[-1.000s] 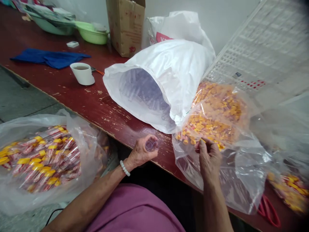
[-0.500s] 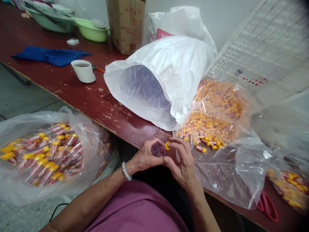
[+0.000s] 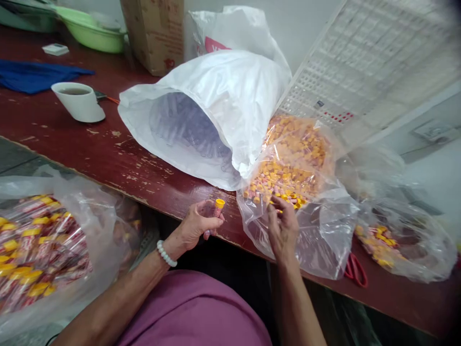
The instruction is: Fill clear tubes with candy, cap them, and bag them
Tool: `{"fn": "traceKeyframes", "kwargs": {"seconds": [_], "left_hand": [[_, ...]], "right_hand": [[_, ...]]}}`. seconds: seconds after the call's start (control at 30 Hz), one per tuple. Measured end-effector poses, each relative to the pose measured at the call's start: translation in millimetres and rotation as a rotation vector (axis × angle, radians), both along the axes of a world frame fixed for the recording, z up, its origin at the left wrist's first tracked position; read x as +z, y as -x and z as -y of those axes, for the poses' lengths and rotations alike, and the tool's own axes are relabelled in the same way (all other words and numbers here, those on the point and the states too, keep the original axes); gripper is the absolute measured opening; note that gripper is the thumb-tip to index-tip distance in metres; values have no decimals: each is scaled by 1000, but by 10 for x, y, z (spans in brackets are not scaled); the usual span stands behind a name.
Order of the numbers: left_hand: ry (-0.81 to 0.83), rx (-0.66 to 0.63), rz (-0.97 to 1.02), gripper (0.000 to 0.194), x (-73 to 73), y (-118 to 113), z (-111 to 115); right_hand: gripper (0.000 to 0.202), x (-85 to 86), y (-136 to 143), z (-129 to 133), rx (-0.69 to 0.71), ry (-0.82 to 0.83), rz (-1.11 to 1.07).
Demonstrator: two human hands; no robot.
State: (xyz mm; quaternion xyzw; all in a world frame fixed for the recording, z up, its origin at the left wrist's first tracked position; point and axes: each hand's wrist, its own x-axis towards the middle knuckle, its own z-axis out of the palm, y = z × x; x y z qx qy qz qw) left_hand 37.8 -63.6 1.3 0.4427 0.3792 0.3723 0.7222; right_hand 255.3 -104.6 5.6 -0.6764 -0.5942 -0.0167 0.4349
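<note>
My left hand (image 3: 198, 223), with a beaded bracelet at the wrist, is closed around clear tubes; one of them, a tube (image 3: 218, 207) with a yellow cap, stands upright at the fingertips. My right hand (image 3: 283, 223) reaches to the near edge of the yellow-capped pieces (image 3: 288, 178) in a clear plastic bag (image 3: 324, 235). Its fingers are slightly curled, and whether they hold a piece is too small to tell. Behind my left hand, a white sack (image 3: 223, 91) lies with its mouth toward me and clear tubes (image 3: 187, 125) inside.
A bag of capped tubes (image 3: 46, 240) is at the lower left. On the table (image 3: 118, 158) are a white cup (image 3: 79, 103), blue cloth (image 3: 32, 74), green basin (image 3: 93, 31) and cardboard box (image 3: 154, 33). Red scissors (image 3: 356, 270) lie right, below a white crate (image 3: 345, 62).
My right hand has left the tubes and moved right to the yellow-capped pieces. A yellow cap now sits on a tube in my left hand. The view has shifted right.
</note>
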Motion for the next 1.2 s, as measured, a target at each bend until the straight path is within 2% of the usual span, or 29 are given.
{"fn": "traceKeyframes", "kwargs": {"seconds": [0.07,0.13,0.23,0.3,0.37,0.47,0.5,0.57,0.67,0.77,0.9,0.97,1.07,1.2], "left_hand": [[-15,6,-27,23,18,-2,15],[-49,13,-82,25,27,-13,38],[-166,31,-163,28,-7,-35,50],[-279,49,-214,29,-58,-46,40],[-390,62,-277,28,-107,-55,29],[-510,50,-361,26,-127,-69,27],[-536,39,-382,25,-116,-73,30],[-574,9,-416,24,-75,-78,42],[-593,-22,-450,21,-8,-76,65],[-604,-30,-465,22,20,-73,77],[-594,-12,-484,23,2,-89,68],[-571,-8,-470,25,-13,-105,67],[-509,-34,-410,24,-40,-141,87],[-362,-29,-293,25,-72,-200,102]], "right_hand": [[28,-116,-390,-99,-127,94,166],[23,-259,-688,-171,-122,154,189],[25,-406,-826,-184,-98,180,153],[31,-381,-703,-124,-114,164,120],[33,-236,-446,-29,-69,125,26],[31,123,39,119,182,91,-176],[27,243,186,158,291,110,-178],[18,434,409,211,468,122,-109],[19,562,552,233,611,129,45],[30,574,547,224,624,111,94],[23,512,502,237,440,48,60],[26,425,514,257,397,56,107],[37,240,603,290,409,20,213],[36,100,729,313,396,8,219]]}}
